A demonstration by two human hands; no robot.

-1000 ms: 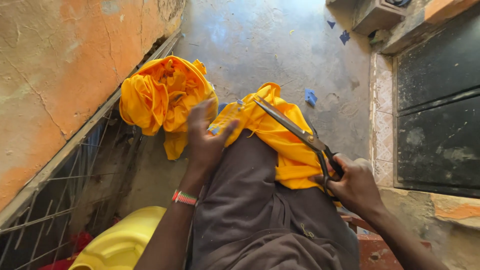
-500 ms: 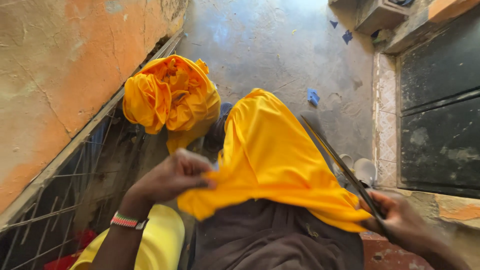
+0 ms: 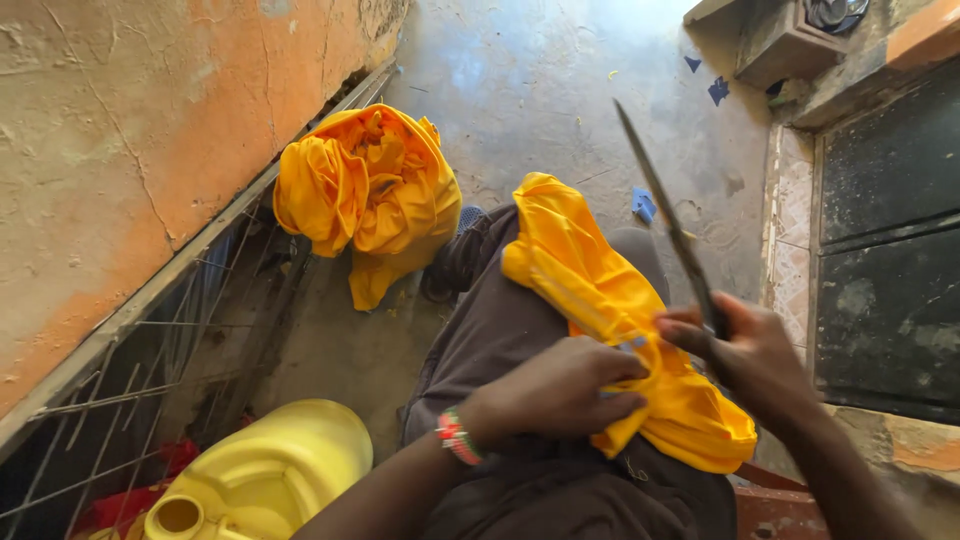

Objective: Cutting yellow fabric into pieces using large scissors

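I am holding the yellow cloth, bright and creased, draped along my lap. It looks light, soft and limp; taking it by a bunched fold suits best. My left hand is pinching its near part; my right hand is gripping closed scissors, blades pointing far.

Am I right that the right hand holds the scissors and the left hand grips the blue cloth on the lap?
Not quite: the head view shows the cloth on the lap is yellow, not blue. The rest stands: the right hand holds the scissors, and the left hand grips the cloth.
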